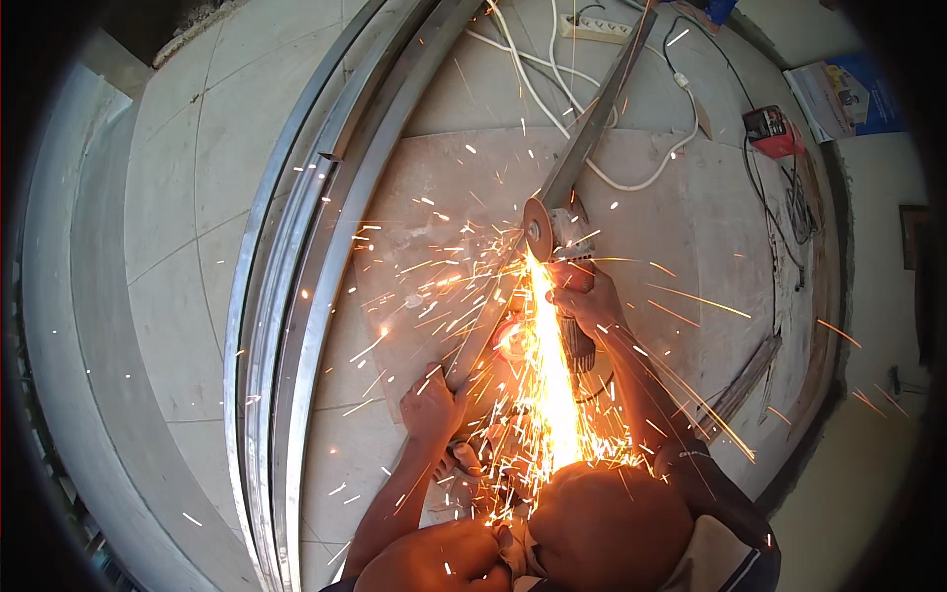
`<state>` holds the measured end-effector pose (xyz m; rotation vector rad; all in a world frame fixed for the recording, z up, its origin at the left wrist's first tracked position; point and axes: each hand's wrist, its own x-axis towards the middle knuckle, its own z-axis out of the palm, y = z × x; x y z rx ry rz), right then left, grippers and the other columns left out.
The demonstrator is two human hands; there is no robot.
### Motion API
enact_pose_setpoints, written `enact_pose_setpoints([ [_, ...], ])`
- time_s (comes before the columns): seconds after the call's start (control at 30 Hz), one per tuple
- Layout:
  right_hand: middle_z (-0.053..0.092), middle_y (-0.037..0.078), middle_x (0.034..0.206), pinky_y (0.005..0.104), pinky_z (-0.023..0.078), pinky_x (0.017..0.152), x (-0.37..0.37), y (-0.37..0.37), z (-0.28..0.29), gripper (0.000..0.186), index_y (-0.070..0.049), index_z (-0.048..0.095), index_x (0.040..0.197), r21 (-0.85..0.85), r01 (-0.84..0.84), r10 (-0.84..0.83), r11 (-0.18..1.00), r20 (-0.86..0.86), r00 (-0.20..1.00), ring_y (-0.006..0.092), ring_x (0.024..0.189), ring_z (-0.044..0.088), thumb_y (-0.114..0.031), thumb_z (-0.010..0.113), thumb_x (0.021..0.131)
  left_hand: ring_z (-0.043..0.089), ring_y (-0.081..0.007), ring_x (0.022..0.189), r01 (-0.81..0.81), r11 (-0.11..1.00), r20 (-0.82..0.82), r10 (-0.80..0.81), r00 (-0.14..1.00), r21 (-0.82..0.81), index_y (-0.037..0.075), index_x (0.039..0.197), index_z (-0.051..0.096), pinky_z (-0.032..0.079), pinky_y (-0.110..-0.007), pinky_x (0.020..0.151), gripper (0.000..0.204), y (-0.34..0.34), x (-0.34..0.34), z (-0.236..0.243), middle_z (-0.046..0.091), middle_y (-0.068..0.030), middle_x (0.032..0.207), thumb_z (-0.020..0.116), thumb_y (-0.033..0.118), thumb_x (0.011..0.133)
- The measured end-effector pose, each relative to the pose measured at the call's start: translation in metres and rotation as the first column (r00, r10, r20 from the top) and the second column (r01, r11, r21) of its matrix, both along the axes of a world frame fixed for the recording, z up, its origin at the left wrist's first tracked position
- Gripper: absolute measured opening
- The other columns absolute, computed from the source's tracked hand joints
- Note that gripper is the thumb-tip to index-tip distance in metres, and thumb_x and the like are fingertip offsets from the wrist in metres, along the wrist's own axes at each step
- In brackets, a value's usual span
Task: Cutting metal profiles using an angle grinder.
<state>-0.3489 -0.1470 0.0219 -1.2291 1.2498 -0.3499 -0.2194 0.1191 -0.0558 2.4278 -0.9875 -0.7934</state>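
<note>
My right hand (589, 299) is closed around an angle grinder (572, 232). The grinder's reddish-brown disc (539, 232) meets a long grey metal bar (584, 143) that runs slantwise from the top of the view down toward me. A thick stream of bright sparks (552, 365) pours from the contact toward my knees and scatters around, hiding part of the grinder and the floor below. My left hand (432, 405) grips the bar near its close end, left of the sparks. Whether the bar is cut through there cannot be seen.
Several long metal profiles (330, 286) lie side by side on the left. A white power strip (597, 29) and looping white cable (641, 185) are at the far side. On the right are a red-and-black box (773, 131), dark cords and a blue printed sheet (873, 94). Part of another person shows at top right.
</note>
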Motion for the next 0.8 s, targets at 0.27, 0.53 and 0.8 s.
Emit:
enact_pose_setpoints([
  [0.27, 0.070, 0.003, 0.089, 0.0328, 0.055, 0.069, -0.021, -0.009, -0.009, 0.038, -0.002, 0.070, 0.110, -0.158, -0.175, 0.150, 0.972, -0.155, 0.976, 0.0118, 0.076, 0.065, -0.015, 0.083, 0.077, 0.070, -0.0385, 0.061, 0.022, 1.000, 0.005, -0.023, 1.000, 0.020, 0.004, 0.090, 0.058, 0.057, -0.049, 0.056, 0.066, -0.012, 0.005, 0.025, 0.067, -0.0195, 0.066, 0.069, 0.070, 0.087],
  [0.53, 0.068, 0.003, 0.084, 0.0311, 0.054, 0.065, -0.034, 0.006, 0.009, 0.032, -0.001, 0.064, 0.099, -0.059, -0.079, 0.079, 0.995, -0.007, 0.997, 0.0115, 0.070, 0.064, -0.016, 0.083, 0.077, 0.068, -0.0383, 0.056, 0.037, 0.999, 0.103, -0.036, 0.994, -0.013, 0.006, 0.083, 0.055, 0.054, -0.047, 0.051, 0.063, -0.008, 0.005, 0.023, 0.065, -0.0197, 0.062, 0.071, 0.067, 0.087],
  [0.8, 0.063, 0.003, 0.078, 0.0292, 0.050, 0.060, -0.033, 0.004, 0.006, 0.024, -0.003, 0.058, 0.095, -0.021, -0.136, 0.136, 0.990, -0.005, 0.991, 0.0114, 0.065, 0.060, -0.009, 0.078, 0.083, 0.068, -0.0389, 0.056, 0.048, 0.998, 0.123, -0.043, 0.991, -0.044, 0.006, 0.084, 0.055, 0.053, -0.047, 0.051, 0.061, -0.010, 0.004, 0.023, 0.064, -0.0200, 0.061, 0.074, 0.064, 0.087],
])
